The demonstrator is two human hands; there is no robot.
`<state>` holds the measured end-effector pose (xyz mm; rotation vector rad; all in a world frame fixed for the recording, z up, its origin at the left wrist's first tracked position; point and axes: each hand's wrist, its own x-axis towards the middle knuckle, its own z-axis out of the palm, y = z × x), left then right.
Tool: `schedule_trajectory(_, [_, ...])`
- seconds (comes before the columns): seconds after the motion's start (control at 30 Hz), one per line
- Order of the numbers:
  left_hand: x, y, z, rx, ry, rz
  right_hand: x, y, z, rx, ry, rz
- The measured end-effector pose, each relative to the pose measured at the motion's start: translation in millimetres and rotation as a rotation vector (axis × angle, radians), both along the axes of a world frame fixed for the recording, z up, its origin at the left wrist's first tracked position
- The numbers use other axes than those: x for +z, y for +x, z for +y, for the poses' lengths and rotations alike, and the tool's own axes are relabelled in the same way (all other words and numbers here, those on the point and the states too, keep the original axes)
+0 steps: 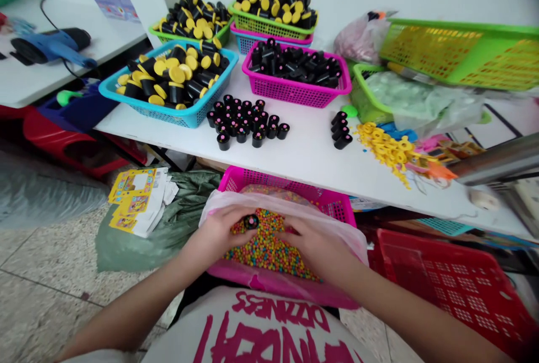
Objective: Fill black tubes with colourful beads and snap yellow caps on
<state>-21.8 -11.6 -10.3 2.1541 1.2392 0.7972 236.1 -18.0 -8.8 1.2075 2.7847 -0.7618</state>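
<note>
At a white worktable (303,152) crowded with baskets, a seated person works over small multicolored beads (273,251) heaped in a pale plastic bag (229,199) that lines a magenta basket (351,214). With the beads as the center of the dial, the left hand (217,234) sits at 9 o'clock, thumb and fingers closed around a small black cup (251,221) just above the heap, a pink dot showing on it. The right hand (315,242), at 3 o'clock, is half curled at the beads; whether it grasps any cannot be told. On the tabletop, a cluster of black cups (248,119) stands between 11 and 12 o'clock, and a short row of cups (341,130) lies at 1. Farther back at 12, a second magenta basket (295,93) is filled with more black pieces, while a blue basket (168,111) at 11 holds black containers with yellow caps (177,74). Loose yellow parts (383,147) spread at 2 o'clock. Yellow printed cartons (135,197) lie between 9 and 10 on dark green plastic sheeting (185,200), and a red basket (455,290) stands between 3 and 4.
</note>
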Motion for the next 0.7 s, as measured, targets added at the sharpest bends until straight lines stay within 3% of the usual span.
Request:
schedule_trajectory(0.17, [35.7,-3.3,63.4,0.188,0.194,0.133,-27.3,-5.9,-2.9,0.007,-0.051,-0.256])
schedule_trajectory(0.37, [21.3,17.5,135.6,0.340,0.194,0.237,-40.8,-23.1,4.8,0.111,0.068,-0.218])
schedule_trajectory(0.47, [24.6,21.7,143.0,0.352,0.190,0.257,-47.7,-24.0,12.0,0.197,0.046,-0.149])
schedule_trajectory(0.57, [40.0,28.2,134.0,0.369,0.234,0.334,-55.4,-25.5,17.3,0.242,-0.015,-0.095])
schedule_trajectory(0.63, [48.5,45.5,128.7,0.292,0.271,0.346,-59.1,-29.3,20.2,0.265,-0.048,-0.081])
schedule_trajectory(0.7, [50.5,78.1,131.0,0.105,0.240,0.282,-60.3,-34.8,22.9,0.286,-0.085,-0.079])
